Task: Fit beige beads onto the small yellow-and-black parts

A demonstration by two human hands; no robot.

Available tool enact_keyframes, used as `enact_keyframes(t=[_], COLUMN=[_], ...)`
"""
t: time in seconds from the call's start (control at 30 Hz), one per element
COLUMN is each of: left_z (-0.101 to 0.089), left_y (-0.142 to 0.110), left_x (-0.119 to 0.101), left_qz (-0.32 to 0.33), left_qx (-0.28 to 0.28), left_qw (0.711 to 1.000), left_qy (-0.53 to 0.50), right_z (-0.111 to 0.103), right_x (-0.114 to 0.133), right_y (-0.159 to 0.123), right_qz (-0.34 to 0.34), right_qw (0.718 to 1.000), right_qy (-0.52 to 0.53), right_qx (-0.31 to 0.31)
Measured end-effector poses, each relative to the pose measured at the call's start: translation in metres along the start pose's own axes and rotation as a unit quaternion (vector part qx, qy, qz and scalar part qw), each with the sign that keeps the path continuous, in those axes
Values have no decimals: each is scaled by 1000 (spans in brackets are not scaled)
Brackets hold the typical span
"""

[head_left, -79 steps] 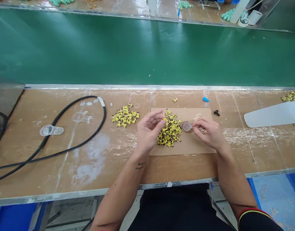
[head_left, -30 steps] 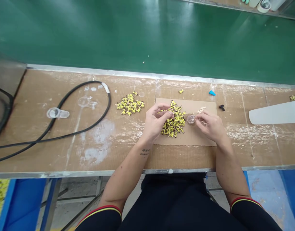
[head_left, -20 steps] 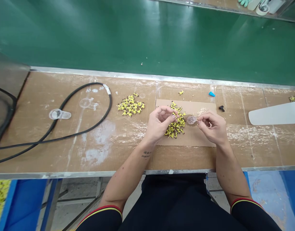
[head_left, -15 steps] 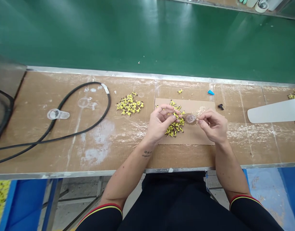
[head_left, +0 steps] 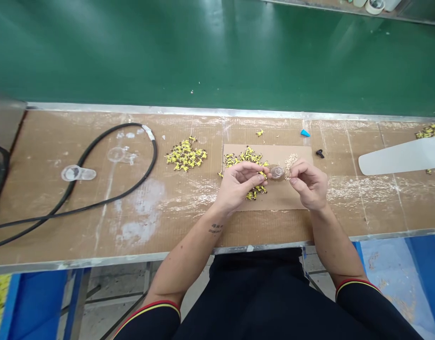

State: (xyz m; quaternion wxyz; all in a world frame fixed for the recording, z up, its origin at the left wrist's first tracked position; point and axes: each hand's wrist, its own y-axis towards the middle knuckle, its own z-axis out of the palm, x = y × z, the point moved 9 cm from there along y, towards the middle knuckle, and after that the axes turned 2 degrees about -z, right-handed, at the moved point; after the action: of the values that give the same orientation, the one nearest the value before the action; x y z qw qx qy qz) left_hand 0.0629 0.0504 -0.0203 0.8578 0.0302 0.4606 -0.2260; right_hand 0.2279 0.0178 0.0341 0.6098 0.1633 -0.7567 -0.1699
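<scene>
My left hand (head_left: pixel 238 185) is closed, thumb and fingers pinching a small yellow-and-black figure (head_left: pixel 262 174). It is held over a pile of similar yellow figures (head_left: pixel 248 155) on a cardboard sheet (head_left: pixel 291 200). My right hand (head_left: pixel 310 184) is closed too, with a tiny pale piece (head_left: pixel 287 178) just showing at its fingertips. Between the hands stands a small clear container (head_left: pixel 277 173). Just behind my right fingertips lies a heap of tiny pale pieces (head_left: pixel 291 159).
A second heap of yellow figures (head_left: pixel 186 155) lies to the left. Farther left are a looped black cable (head_left: pixel 114 197) and clear plastic scoops (head_left: pixel 78 173). A blue cap (head_left: pixel 305 133), a small black part (head_left: pixel 319 153) and a white blade-shaped piece (head_left: pixel 397 157) lie on the right.
My left thumb and fingers have come together on a yellow figure. My right hand keeps its pinch beside the clear container. The whole view has shifted slightly.
</scene>
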Motion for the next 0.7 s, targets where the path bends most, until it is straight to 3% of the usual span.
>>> enact_keyframes(t=[0.4, 0.7], left_z=[-8, -6], left_y=[0, -2], left_x=[3, 7], left_qz=[2, -20], left_qx=[-33, -14], left_qw=[998, 998], left_qy=[48, 55], right_z=[-1, 0], right_x=[1, -1], right_y=[1, 1], right_qz=[2, 16], right_qw=[1000, 1000], right_qy=[-10, -23], right_qx=[-9, -5])
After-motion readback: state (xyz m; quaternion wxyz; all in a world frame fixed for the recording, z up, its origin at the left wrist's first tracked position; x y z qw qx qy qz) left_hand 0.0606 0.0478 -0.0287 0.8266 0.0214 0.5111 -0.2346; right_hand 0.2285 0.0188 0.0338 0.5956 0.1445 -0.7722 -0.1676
